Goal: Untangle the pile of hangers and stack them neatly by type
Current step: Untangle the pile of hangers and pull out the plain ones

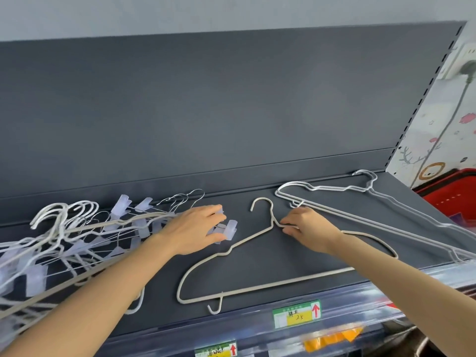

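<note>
Shelf: dark grey metal deck [257, 253], with price labels [297, 313] along its front edge.
Back panel: plain dark grey [206, 112], with a slotted upright [422, 99] at its right edge.
Wall: pale grey [180, 11] above; patterned white wallpaper [443, 124] at the right, carrying a socket [466, 65] and a cable [454, 109].
Beyond the right edge: red basket [449, 190].

Both bare forearms reach up from the bottom of the frame, the left from the lower left corner, the right from the lower right edge, converging toward the centre. The left hand [197, 229] lies palm down, fingers and thumb curled round a pale translucent plastic clip [230, 226]. The right hand [307, 229], back upward, pinches the neck of a beige coated wire hanger [257, 286] between thumb and fingertips.
</note>
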`<state>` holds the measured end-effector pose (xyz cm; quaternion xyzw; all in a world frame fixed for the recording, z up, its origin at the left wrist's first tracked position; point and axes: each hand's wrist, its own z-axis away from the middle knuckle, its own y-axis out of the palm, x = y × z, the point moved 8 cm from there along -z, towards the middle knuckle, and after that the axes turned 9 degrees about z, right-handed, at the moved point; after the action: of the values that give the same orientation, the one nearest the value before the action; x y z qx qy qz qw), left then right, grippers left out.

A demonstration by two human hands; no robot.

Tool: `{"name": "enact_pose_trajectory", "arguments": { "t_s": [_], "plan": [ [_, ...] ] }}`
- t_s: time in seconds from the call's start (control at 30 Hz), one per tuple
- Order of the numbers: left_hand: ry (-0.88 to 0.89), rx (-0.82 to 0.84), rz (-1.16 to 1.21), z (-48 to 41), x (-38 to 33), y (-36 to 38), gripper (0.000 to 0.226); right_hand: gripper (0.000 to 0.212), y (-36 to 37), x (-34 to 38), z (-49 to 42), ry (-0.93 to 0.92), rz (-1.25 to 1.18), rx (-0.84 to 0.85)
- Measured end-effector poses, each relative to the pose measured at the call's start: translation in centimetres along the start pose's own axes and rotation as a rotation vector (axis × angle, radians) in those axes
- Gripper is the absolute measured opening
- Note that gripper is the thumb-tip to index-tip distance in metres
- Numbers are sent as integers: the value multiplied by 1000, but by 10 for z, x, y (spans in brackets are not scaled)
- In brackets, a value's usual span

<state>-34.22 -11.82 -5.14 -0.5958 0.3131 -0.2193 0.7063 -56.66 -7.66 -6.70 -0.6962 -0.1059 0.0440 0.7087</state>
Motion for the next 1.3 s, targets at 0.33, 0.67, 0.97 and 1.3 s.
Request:
{"name": "enact_pose_trajectory", "arguments": {
  "t_s": [0.33, 0.67, 0.97, 1.3],
  "plan": [
    [-91, -67, 21, 66, 37, -28, 62, 34, -44, 99, -23, -109, -86, -127],
    [-199, -88, -2, 190, 127, -39, 70, 30, -28, 245, -58, -208, -116, -98],
    [-341, -160, 108, 270, 198, -42, 63, 30, -19, 333, -87, -220, -64, -98],
    [-386, -191, 131, 289, 229, -45, 37, 34, -8, 366, -122, -196, 17, 3]
  ]
}}
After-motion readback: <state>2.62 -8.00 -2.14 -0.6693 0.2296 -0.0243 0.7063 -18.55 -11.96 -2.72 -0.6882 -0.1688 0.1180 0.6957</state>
